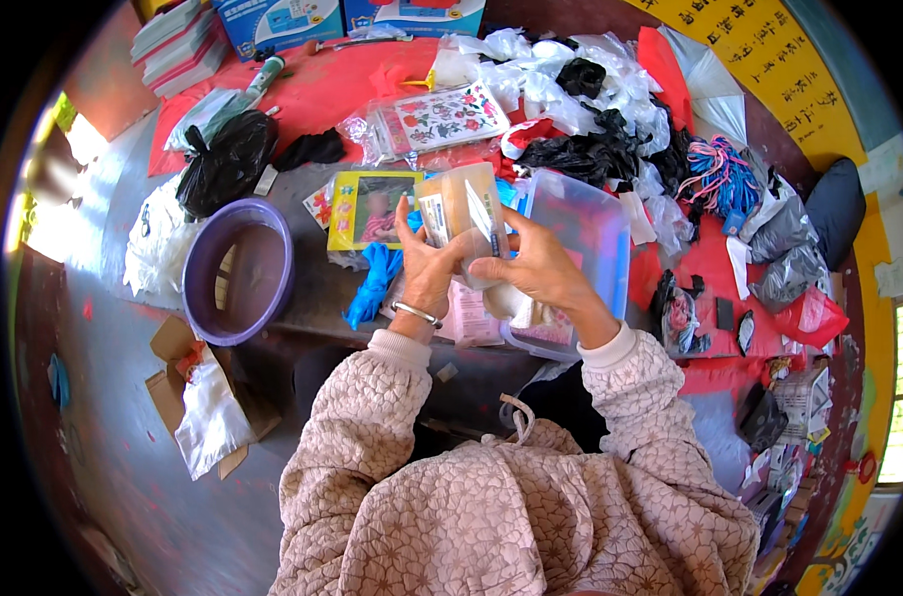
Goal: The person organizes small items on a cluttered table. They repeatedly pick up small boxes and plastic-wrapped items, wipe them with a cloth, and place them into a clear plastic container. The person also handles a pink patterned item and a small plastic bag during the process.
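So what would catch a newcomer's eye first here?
Probably the clear package held between the left hand and right hand, near the middle of the picture. After that, the purple basin left of the hands and the pink and blue strands at upper right stand out.

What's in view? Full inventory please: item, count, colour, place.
clear pack: 1, clear and tan, between both hands
plastic bin: 1, clear, beside right hand
yellow-edged packet: 1, yellow, left of clear pack
blue plastic: 1 piece, blue, near left wrist
floral pack: 1, white/red, beyond hands
basin: 1, purple, left
tied bag: 1, black, behind basin
bag heap: uncountable, white/black, upper right
cord bundle: 1, pink/blue, right
printed boxes: 2, blue, top
carton: 1, brown, lower left
far-right clutter: uncountable, mixed
bracelet: 1, silver, left wrist
sleeves: 2, pale pink, lower centre
left hand: 1, bare, centre
right hand: 1, bare, centre
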{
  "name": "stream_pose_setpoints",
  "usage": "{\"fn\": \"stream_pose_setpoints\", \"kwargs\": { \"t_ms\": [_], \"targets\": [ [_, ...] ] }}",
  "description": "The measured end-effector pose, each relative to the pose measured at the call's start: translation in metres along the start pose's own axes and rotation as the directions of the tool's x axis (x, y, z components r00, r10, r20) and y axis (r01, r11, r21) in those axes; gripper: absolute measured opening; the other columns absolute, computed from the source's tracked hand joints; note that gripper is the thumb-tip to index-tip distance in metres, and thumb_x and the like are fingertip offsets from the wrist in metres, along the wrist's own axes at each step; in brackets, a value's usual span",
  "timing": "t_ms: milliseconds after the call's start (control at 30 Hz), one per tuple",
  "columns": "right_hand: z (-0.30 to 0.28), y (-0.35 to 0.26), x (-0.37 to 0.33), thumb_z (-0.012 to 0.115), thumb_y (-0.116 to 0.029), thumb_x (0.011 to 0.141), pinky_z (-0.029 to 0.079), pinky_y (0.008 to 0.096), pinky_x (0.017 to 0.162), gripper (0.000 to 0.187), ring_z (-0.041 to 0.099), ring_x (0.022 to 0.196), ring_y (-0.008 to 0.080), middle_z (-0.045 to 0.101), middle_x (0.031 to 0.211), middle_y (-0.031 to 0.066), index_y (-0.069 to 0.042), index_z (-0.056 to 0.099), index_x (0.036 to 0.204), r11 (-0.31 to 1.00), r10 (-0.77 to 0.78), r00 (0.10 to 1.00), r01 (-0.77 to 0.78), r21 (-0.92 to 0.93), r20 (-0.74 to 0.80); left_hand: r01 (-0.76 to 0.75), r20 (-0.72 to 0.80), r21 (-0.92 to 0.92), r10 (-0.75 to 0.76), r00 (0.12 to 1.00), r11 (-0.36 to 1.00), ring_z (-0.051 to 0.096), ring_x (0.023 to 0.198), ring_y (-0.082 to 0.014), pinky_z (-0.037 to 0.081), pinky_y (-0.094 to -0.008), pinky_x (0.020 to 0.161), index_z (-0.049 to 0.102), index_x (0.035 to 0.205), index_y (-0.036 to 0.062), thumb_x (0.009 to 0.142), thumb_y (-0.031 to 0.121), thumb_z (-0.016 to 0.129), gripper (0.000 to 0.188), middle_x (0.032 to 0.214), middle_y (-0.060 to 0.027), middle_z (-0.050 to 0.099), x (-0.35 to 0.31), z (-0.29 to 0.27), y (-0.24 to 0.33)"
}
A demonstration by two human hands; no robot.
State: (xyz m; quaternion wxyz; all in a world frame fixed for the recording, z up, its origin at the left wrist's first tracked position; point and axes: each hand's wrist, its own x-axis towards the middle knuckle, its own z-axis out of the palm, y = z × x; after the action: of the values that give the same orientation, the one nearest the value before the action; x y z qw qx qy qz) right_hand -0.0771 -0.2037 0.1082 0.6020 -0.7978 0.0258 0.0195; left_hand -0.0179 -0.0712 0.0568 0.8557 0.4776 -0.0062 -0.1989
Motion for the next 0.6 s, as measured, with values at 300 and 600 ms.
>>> {"fn": "stream_pose_setpoints", "kwargs": {
  "t_ms": [300, 600],
  "targets": [
    [-0.002, -0.012, -0.003, 0.077, -0.026, 0.059, 0.044, 0.0345, 0.081, 0.081, 0.056, 0.092, 0.0234, 0.058, 0.104, 0.0129, -0.006, 0.038, 0.127, 0.960, 0.056, 0.998, -0.058, -0.274, -0.015, 0.037, 0.148, -0.017, -0.034, 0.988, 0.999, 0.052, 0.100, -0.0261, 0.049, -0.0365, 0.076, -0.001, 0.137, 0.0145, 0.068, 0.008, 0.067, 0.097, 0.119, -0.0152, 0.041, 0.002, -0.005, 0.003],
    [-0.006, -0.006, -0.005, 0.076, -0.029, 0.058, 0.043, 0.0340, 0.082, 0.083, 0.057, 0.092, 0.0260, 0.058, 0.104, 0.0147, -0.007, 0.038, 0.128, 0.966, -0.071, 0.996, 0.056, -0.254, -0.052, 0.080, 0.280, -0.042, -0.065, 0.958, 0.996, 0.038, 0.118, -0.0236, 0.035, -0.0404, 0.094, 0.000, 0.137, 0.0186, 0.084, 0.044, 0.048, 0.076, 0.132, -0.0081, 0.032, 0.005, -0.008, 0.005]
  ]
}}
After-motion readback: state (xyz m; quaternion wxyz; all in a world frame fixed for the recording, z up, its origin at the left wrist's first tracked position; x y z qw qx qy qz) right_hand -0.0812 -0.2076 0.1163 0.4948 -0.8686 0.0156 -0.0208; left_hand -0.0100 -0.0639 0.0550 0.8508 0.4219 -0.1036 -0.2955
